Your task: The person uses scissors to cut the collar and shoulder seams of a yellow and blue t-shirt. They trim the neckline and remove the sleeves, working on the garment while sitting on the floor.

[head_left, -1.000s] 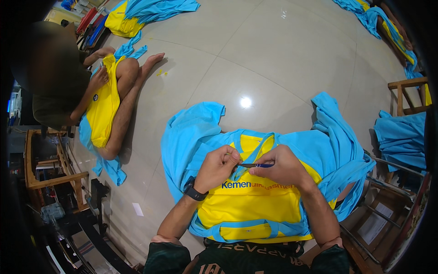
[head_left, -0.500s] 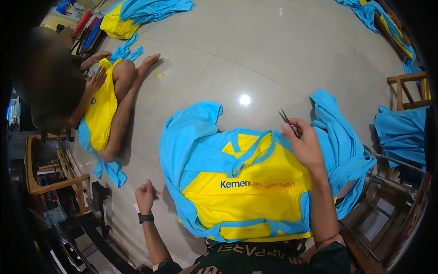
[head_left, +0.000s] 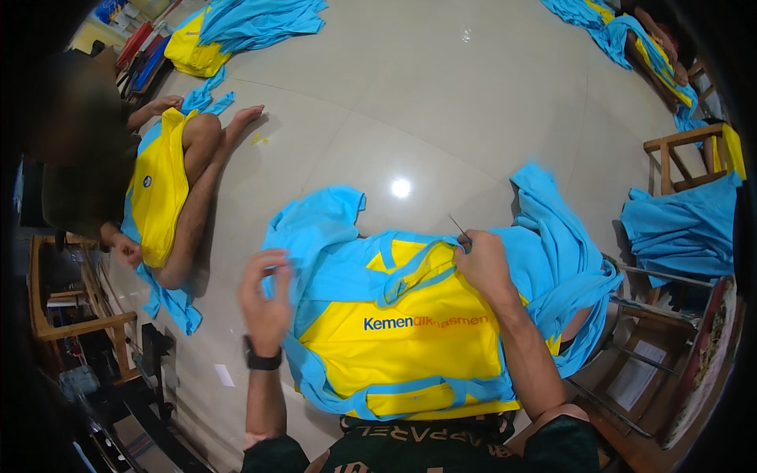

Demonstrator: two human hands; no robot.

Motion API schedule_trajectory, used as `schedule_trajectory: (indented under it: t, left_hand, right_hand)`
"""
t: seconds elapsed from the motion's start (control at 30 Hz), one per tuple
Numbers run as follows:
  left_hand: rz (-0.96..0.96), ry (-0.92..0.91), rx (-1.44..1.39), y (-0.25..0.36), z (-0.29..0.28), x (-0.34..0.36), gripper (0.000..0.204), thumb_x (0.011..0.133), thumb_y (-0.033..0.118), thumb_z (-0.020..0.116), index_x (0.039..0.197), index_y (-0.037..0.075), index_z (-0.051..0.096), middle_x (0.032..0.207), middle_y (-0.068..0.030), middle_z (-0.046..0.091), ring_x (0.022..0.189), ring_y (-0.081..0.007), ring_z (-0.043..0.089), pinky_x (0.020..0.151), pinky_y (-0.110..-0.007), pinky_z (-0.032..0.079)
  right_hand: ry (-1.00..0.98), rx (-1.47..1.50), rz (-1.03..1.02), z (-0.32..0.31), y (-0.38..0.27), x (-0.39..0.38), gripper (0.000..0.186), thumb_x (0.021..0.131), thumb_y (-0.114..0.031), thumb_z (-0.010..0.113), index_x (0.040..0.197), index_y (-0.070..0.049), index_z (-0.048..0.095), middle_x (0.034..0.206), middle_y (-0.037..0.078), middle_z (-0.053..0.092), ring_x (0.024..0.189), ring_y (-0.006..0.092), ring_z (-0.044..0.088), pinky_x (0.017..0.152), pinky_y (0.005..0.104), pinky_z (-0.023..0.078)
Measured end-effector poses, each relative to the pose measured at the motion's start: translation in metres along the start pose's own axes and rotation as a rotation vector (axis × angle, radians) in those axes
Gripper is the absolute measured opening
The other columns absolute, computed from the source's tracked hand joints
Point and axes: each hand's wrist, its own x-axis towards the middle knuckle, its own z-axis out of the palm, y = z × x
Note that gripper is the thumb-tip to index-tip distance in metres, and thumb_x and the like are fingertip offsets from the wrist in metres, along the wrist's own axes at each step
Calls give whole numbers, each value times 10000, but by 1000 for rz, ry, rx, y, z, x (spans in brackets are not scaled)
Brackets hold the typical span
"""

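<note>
A yellow and light-blue shirt (head_left: 394,347) lies spread over my lap, with printed lettering across its yellow front. My right hand (head_left: 482,256) is closed around small dark thread snips (head_left: 460,229) at the shirt's neckline, their thin tips pointing up and left. Beside the left blue sleeve (head_left: 311,225) is my left hand (head_left: 266,296), a dark watch on its wrist. Its fingers are apart, slightly smeared by motion, and I see nothing in them. Whether its fingertips touch the sleeve, I cannot tell.
At left a co-worker sits on the floor with a similar yellow shirt (head_left: 162,189). More shirts (head_left: 260,24) are heaped beyond. A wooden stool (head_left: 684,158) and a blue garment (head_left: 682,225) stand at right, near a metal-legged chair (head_left: 654,347). A white paper slip (head_left: 225,375) lies on the floor.
My left hand has risen from the floor side to the shirt's left sleeve. My right hand has moved left and slightly down with the snips, closer to the neckline. The view has shifted slightly.
</note>
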Motion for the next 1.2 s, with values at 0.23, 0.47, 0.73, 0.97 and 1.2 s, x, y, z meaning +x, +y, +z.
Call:
schedule_trajectory:
  t: [0.23,0.47,0.73,0.97,1.2]
  left_hand:
    - [201,-490,-26,76,156,22,457,942,198,721,1366,63,613,1287,-189,674,1155,-355,663,977,-416,536]
    - [-111,-746,-225,91,149,53,376,1002,90,626,1364,-7,600,1247,-190,698,1149,-301,677,1025,-355,515]
    - [-106,-800,-475,96,137,60,292,1053,96,563,1310,-19,642,1245,-121,709,1158,-182,656,1031,-341,504]
    - [-79,-791,-400,95,134,59,269,1060,109,576,1272,-30,668,1221,-132,728,1147,-208,676,1038,-335,509]
    - [-94,-733,-462,87,132,51,242,976,73,674,1198,-24,690,1131,-91,726,1081,-167,669,994,-319,514]
  right_hand:
    - [-38,459,68,-26,-4,-5,300,827,-129,759,1058,62,765,846,130,758,769,238,719,741,335,557]
    - [-275,1125,412,-72,-11,-11,165,908,-102,698,1002,33,696,716,6,599,489,78,473,444,253,344]
    - [-350,1143,365,-83,-18,-17,136,905,-123,684,971,-7,659,721,-25,574,487,27,417,415,193,285]
    - [-405,1208,333,-90,-17,-20,153,888,-110,672,988,5,661,716,-29,567,507,19,430,440,196,316]
    - [-243,606,-108,-93,-20,-30,214,778,-87,761,947,-3,659,703,-37,535,543,68,435,511,264,352]
